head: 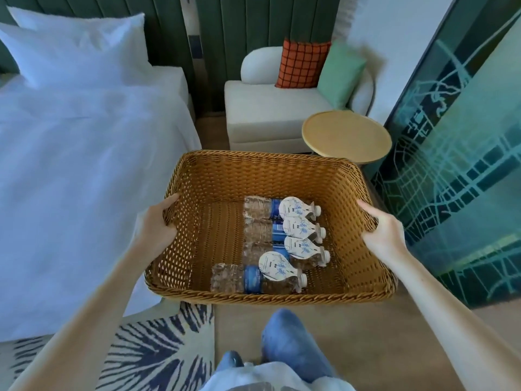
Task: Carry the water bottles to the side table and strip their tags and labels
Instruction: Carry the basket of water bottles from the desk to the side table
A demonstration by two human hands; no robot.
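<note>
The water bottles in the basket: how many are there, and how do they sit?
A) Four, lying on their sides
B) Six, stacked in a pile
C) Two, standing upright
A: four water bottles lie on their sides on the floor of the wicker basket, each with a white paper tag at its neck.

Between left hand (158, 224) and right hand (380, 235): four clear plastic water bottles (229, 277), four blue labels (253, 279), four white paper tags (275, 265), one brown wicker basket (253, 157).
</note>
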